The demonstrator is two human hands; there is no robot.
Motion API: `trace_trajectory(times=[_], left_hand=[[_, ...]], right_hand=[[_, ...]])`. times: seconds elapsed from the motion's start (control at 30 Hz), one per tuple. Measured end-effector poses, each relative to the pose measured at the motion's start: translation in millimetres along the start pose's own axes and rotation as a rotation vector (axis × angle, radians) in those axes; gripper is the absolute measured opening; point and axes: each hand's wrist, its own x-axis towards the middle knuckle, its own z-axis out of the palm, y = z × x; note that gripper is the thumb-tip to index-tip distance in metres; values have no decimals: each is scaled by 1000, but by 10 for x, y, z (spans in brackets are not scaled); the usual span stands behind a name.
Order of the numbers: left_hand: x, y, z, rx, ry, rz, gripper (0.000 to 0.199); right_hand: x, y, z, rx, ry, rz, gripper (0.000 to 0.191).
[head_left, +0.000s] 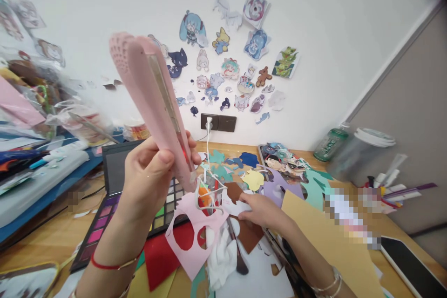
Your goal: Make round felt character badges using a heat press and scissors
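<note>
"How far along?"
"Straightener (148,98) looks fully lifted: above the counter (45,228), gripped in the left hand (143,179). Cord (208,149) plugged in."
"Right hand (263,212)?"
"At a brown scrap (233,192), fingers bent; can't tell whether it grips."

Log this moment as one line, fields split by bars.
Left hand: gripping raised pink hair straightener | right hand: at brown paper piece, contact unclear | nearby: open makeup palette, pink cut-out paper
</note>
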Motion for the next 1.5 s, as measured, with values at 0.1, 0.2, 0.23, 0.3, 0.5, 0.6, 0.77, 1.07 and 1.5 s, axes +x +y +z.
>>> trace_trajectory(times=[0.1,0.2,0.23,0.3,0.5,0.6,0.77,1.07,1.5], left_hand=[[7,23,-20,-10,5,13,32],[17,44,-32,-12,12,12,33],[20,51,-36,-14,12,9,33],[23,63,-47,-25,13,3,31],[30,96,-81,-38,31,33,28],[26,102,-81,-43,36,22,27],[-4,80,-61,16,12,22,23],[-110,18,115,65,-67,-56,16],[-178,4,298,98,-142,-143,23]], right_hand=[[9,11,11,12,17,-37,21],[24,3,-15,36,52,-91,26],[30,-1,-31,41,81,-96,29],[33,-6,-71,37,169,-70,36],[-139,16,-221,-30,66,-95,32],[-271,-9,-353,-63,-26,-120,40],[-514,-83,-531,-117,132,20,34],[-966,-183,-122,-245,-12,91,27],[-321,-171,78,-216,34,-379,31]])
